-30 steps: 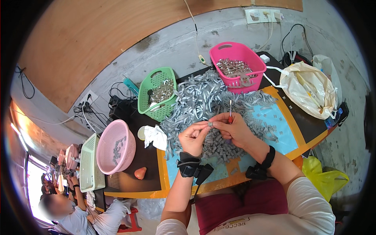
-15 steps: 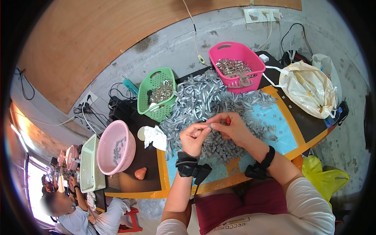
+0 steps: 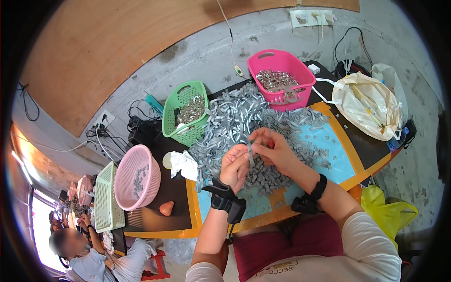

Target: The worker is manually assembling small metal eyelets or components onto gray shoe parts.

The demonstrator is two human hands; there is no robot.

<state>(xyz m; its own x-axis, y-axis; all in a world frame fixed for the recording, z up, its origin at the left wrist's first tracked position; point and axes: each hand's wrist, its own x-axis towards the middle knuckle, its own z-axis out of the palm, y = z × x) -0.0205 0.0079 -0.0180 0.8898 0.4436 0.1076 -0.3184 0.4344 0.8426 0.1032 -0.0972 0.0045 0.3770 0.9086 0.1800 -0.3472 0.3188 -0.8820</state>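
Close together over the heap, my left hand (image 3: 235, 168) and my right hand (image 3: 275, 149) meet at the fingertips. A short grey strip (image 3: 251, 157) is pinched between them, partly covered by the fingers. Tucked in my right hand is a thin tool with a red handle (image 3: 271, 144); most of it is hidden by the fingers. Beneath both hands lies a large pile of grey strips (image 3: 235, 117), longer and shiny at the back. Small folded grey pieces (image 3: 268, 176) are heaped at the front.
Behind the pile stand a pink basket (image 3: 307, 96) and a green basket (image 3: 188, 136), both with metal parts. Left are a white cloth (image 3: 184, 164), a pale pink basin (image 3: 124, 188) and a red pear-shaped object (image 3: 166, 208). A plastic bag (image 3: 361, 101) lies right. Another person (image 3: 89, 263) sits far left.
My left hand has turned and dropped slightly, and more of the grey strip shows between the hands. The red-handled tool's shaft, upright before, is no longer visible.
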